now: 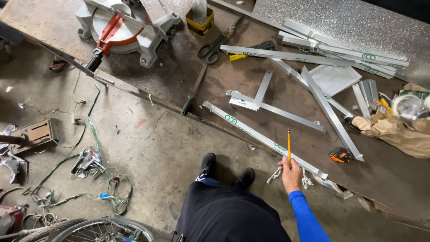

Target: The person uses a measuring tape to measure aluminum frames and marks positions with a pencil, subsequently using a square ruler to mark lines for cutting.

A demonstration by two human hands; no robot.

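Head view: right hand [292, 174] fingers pinch yellow pencil [289, 145], pointing 12 o'clock over aluminium channel [264, 139] on tabletop [394, 175]; pencil likely light, stiff, best held low. Left hand unseen.

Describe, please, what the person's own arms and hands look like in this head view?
Only the right arm shows. It wears a snug, bright blue long sleeve that ends at the wrist. The right hand is bare: no glove, ring or watch can be seen. The left arm and hand are out of view.
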